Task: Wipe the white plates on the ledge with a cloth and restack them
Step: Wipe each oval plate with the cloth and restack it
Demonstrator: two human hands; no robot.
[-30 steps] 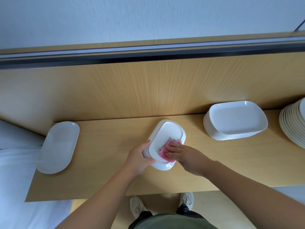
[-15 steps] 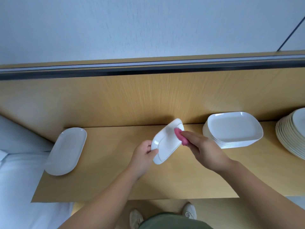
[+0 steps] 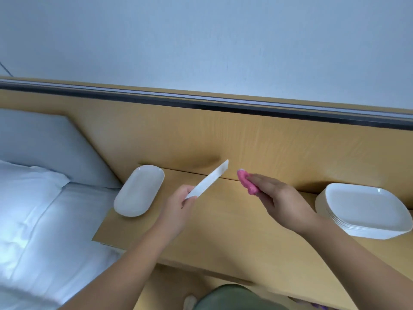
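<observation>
My left hand (image 3: 178, 203) grips a white plate (image 3: 211, 179) by its near end and holds it edge-on above the wooden ledge (image 3: 223, 224), so only its thin rim shows. To the right of it, apart from the plate, my right hand (image 3: 283, 202) holds a pink cloth (image 3: 247, 183) under its fingers. A single white oval plate (image 3: 139, 190) lies flat at the ledge's left end. A stack of white rectangular plates (image 3: 364, 211) sits at the right end.
A wooden back panel (image 3: 223, 139) rises behind the ledge, topped by a dark rail. A bed with white sheets and a pillow (image 3: 29, 198) lies left of and below the ledge. The floor and my shoe show beneath the ledge's front edge.
The plate was lifted off the ledge and turned from flat to edge-on in my left hand. The cloth hand came off the plate to its right. The view swung left.
</observation>
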